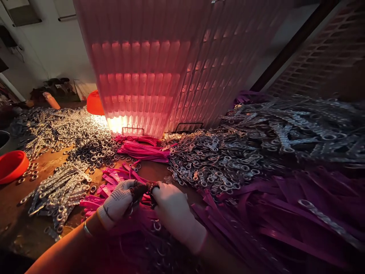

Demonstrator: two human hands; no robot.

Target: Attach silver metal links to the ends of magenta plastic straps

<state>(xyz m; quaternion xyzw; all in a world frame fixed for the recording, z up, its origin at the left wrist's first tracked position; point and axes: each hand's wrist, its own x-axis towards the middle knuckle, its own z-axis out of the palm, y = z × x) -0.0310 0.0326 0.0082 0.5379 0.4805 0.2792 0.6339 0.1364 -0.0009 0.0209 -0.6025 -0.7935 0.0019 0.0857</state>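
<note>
Where the gloved fingers (137,189) of the left hand (118,203) and right hand (171,209) meet, they pinch together on a small dark metal ring (150,187) held just above a pile of pink straps (114,179) on the desk (17,217). Heaps of loose silver rings (91,146) and ringed metal strips (57,192) lie to the left, a larger heap of metal parts (228,160) to the right, and purple straps (270,213) spread near the right forearm. An orange bowl (11,165) sits at the left edge, a glowing ribbed panel (159,76) behind. In this dim light the ring could likely slip from the fingertips and vanish among the straps. No readable writing shows.
</note>
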